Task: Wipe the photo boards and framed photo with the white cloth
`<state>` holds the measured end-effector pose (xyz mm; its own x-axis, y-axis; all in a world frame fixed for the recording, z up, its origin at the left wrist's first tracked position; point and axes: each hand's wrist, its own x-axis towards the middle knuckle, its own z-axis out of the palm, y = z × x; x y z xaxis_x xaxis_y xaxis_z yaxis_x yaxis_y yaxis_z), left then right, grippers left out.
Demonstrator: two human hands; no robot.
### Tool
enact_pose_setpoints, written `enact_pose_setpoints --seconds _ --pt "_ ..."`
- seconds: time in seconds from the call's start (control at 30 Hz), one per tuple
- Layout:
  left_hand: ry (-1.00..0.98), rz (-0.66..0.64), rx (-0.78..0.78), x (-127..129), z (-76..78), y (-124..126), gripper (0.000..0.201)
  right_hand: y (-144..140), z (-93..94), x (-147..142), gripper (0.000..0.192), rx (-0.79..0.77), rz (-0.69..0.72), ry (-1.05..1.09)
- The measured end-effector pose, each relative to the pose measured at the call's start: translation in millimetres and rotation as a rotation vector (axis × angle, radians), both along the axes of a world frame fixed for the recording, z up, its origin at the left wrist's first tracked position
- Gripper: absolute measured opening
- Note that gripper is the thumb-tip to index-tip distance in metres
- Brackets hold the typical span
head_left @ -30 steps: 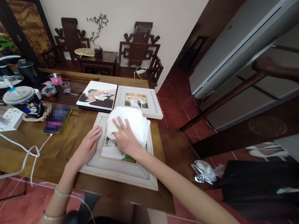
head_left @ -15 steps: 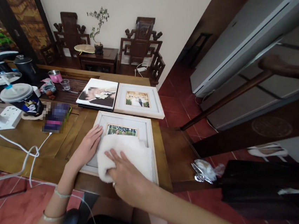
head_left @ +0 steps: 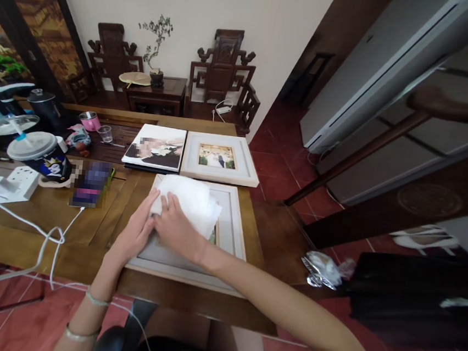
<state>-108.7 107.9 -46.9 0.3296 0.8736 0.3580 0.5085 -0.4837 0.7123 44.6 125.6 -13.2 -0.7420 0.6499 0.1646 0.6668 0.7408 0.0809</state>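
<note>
A white-framed photo [head_left: 228, 235] lies flat on the wooden table [head_left: 39, 217] just in front of me. My right hand [head_left: 177, 229] presses a white cloth [head_left: 190, 200] onto the frame's upper left part, fingers spread over the cloth. My left hand [head_left: 135, 231] lies flat on the frame's left edge, touching the right hand. The cloth hides most of the picture.
Behind the frame lie a second white-framed photo [head_left: 218, 157] and an unframed print [head_left: 156, 147]. To the left are a lidded cup [head_left: 39, 157], a white power strip [head_left: 7, 187] with cables, a phone [head_left: 90, 184], a pink mug [head_left: 89, 121]. Carved chairs [head_left: 222, 78] stand at the wall.
My right hand swept the cloth from the frame's top down to its near edge, then back up to the upper left corner. The left hand stayed on the frame's left edge.
</note>
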Motion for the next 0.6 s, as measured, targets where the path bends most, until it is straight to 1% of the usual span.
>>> enact_pose_setpoints --seconds 0.13,0.23,0.3,0.37,0.53,0.6 --pt "-0.072 -0.039 -0.053 0.6 3.2 -1.5 0.078 -37.8 9.6 7.7 0.031 -0.097 0.125 -0.067" --pt "-0.085 -0.03 -0.074 2.0 4.4 -2.3 0.078 -63.9 19.4 20.7 0.03 -0.189 0.248 -0.063" --pt "-0.064 -0.014 -0.079 2.9 3.7 -2.7 0.076 -72.8 23.7 28.1 0.029 -0.244 0.302 -0.037" --pt "-0.043 -0.009 -0.082 3.5 2.3 -3.0 0.076 -71.3 24.3 31.6 0.029 -0.284 0.291 -0.007" --pt "-0.04 0.014 -0.109 2.8 -0.7 -3.6 0.07 -39.8 14.9 21.8 0.03 -0.291 0.094 0.004" --pt "-0.038 0.017 -0.104 2.2 -1.2 -3.8 0.068 -32.3 12.7 17.6 0.03 -0.29 0.063 -0.009"
